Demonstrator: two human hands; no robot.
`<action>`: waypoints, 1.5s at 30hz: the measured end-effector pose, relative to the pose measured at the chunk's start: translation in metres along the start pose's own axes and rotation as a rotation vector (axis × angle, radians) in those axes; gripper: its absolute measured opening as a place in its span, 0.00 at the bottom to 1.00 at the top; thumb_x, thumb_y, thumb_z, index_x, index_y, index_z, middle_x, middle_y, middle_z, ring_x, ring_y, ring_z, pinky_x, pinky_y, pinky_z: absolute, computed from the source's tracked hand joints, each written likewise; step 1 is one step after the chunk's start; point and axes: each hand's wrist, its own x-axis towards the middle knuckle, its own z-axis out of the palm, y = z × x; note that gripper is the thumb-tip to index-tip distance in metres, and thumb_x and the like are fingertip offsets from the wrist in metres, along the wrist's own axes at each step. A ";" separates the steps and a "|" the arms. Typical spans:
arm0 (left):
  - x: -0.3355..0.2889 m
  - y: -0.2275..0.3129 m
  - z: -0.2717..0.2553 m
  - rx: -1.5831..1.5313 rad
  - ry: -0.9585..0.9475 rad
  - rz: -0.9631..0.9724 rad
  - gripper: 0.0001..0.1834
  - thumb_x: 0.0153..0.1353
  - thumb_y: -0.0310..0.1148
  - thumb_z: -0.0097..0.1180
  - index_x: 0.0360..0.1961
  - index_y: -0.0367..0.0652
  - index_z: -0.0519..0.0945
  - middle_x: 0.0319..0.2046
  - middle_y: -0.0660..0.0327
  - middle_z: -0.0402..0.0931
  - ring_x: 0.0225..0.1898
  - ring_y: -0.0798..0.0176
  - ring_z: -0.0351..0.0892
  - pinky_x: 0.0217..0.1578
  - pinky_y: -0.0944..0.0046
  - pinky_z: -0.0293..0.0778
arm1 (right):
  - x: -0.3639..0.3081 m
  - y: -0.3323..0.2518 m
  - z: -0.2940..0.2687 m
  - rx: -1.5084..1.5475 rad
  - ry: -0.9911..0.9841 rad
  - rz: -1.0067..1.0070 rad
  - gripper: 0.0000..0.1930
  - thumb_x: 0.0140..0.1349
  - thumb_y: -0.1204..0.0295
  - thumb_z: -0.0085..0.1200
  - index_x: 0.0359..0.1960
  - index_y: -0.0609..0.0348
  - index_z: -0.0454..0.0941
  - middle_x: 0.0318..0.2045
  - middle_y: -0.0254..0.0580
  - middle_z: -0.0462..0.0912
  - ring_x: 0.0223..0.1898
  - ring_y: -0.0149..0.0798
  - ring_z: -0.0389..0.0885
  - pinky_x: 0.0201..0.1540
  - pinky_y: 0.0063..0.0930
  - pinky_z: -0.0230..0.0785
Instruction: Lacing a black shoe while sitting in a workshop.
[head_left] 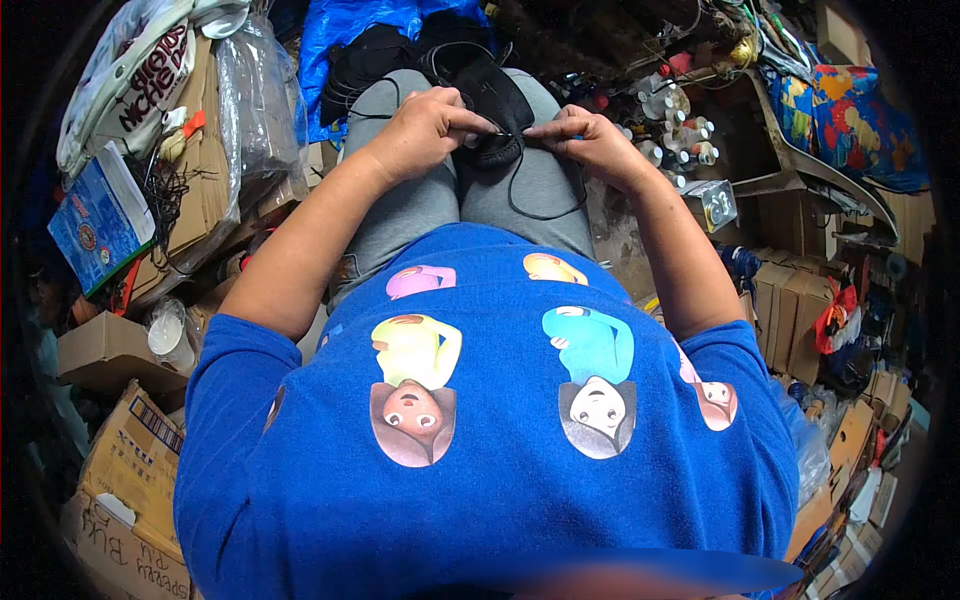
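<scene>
A black fabric piece [490, 92], its exact kind unclear, lies over my lap between my thighs. Its lower end is dark and rounded. At this end my left hand [432, 128] pinches a thin black cord [545, 216] from the left, thumb and forefinger together. From the right, my right hand [588, 145] closes its fingertips on the same spot, where the cord meets the fabric. The fingertips of both hands nearly touch. A loose length of cord loops down over my right thigh. The pinched spot is too small to make out fully.
More black items [370, 65] with cords lie past my knees, on a blue plastic sheet [325, 50]. Small bottles [680, 130] cluster at the right. Cardboard boxes [110, 350] and a blue book [100, 220] crowd the left; more cardboard [790, 305] stands at the right.
</scene>
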 end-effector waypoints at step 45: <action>-0.010 0.009 0.008 -0.228 0.137 -0.177 0.12 0.49 0.23 0.60 0.37 0.46 0.84 0.27 0.62 0.70 0.31 0.64 0.73 0.35 0.69 0.69 | -0.008 -0.009 0.006 -0.229 0.165 -0.077 0.16 0.51 0.79 0.55 0.40 0.43 0.84 0.31 0.40 0.77 0.39 0.39 0.76 0.44 0.29 0.69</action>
